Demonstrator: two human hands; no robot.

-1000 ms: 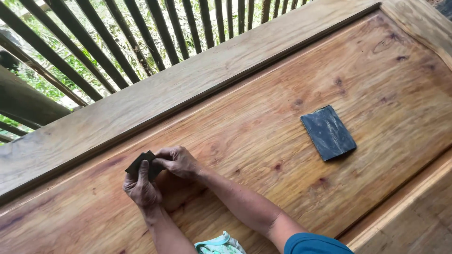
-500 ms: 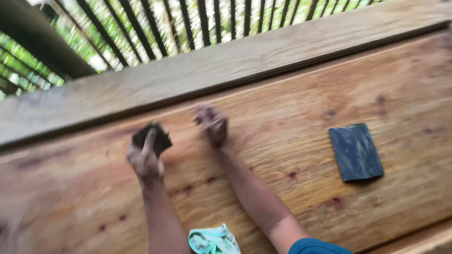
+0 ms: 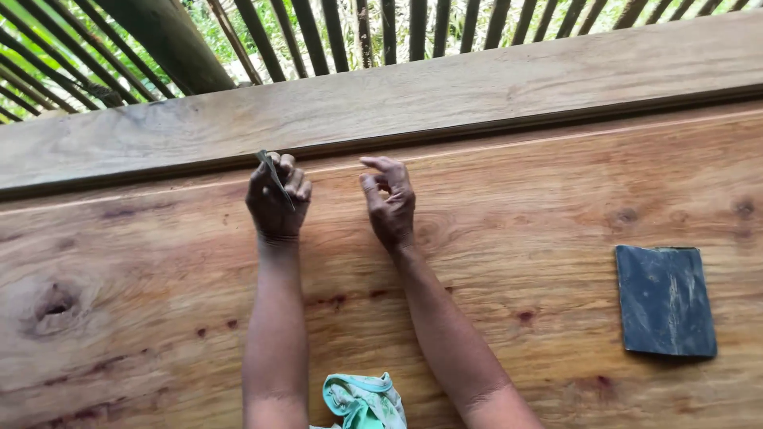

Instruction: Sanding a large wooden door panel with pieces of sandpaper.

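Both arms stretch out toward the far edge of the big wooden panel (image 3: 477, 262), right up where the flat field meets the raised rail (image 3: 445, 99). The left hand (image 3: 276, 200) has its fingers pinching a small folded piece of dark sandpaper (image 3: 273, 173), held on edge and tipped toward the groove under the rail. The right hand (image 3: 389, 200) is empty, its fingers loosely curled and a little apart, resting just beside the left on the wood.

To work that groove well, I'd judge the folded edge should sit square in the corner, stroke along the grain, and keep light pressure so the crease doesn't tear; the free hand can steady the panel.

Well apart, near the right edge of the panel, lies a flat dark rectangle (image 3: 664, 300), likely a second sheet of sandpaper, streaked pale with dust, with no label that I can make out. At the near edge, between the forearms, a pale green crumpled cloth (image 3: 362, 400) peeks in. Dark slats (image 3: 318, 36) stand beyond the rail.
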